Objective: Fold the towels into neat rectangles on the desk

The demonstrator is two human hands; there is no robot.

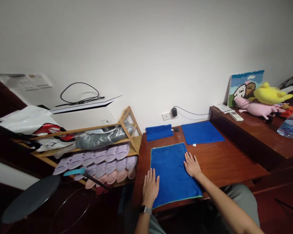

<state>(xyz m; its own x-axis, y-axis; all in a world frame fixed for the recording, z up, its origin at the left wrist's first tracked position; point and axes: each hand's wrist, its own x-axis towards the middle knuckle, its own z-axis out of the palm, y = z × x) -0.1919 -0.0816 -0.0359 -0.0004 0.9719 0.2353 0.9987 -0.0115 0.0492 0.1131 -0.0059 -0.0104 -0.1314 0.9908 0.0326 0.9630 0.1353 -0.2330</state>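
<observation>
A blue towel with a green edge (172, 172) lies flat on the dark wooden table (222, 162) in front of me. My left hand (150, 187) rests flat on the towel's left edge, fingers stretched out, a watch on the wrist. My right hand (191, 164) lies flat on the towel's right edge, fingers spread. Neither hand holds anything. Farther back sit a folded blue towel (159, 132) and a flat spread blue towel (202, 132).
A wooden shoe rack (127, 130) with several purple and pink slippers (104, 159) stands left of the table. A raised shelf at right carries plush toys (263, 100), a remote (235, 116) and a water bottle (290, 125). A charger (174, 112) is plugged into the wall.
</observation>
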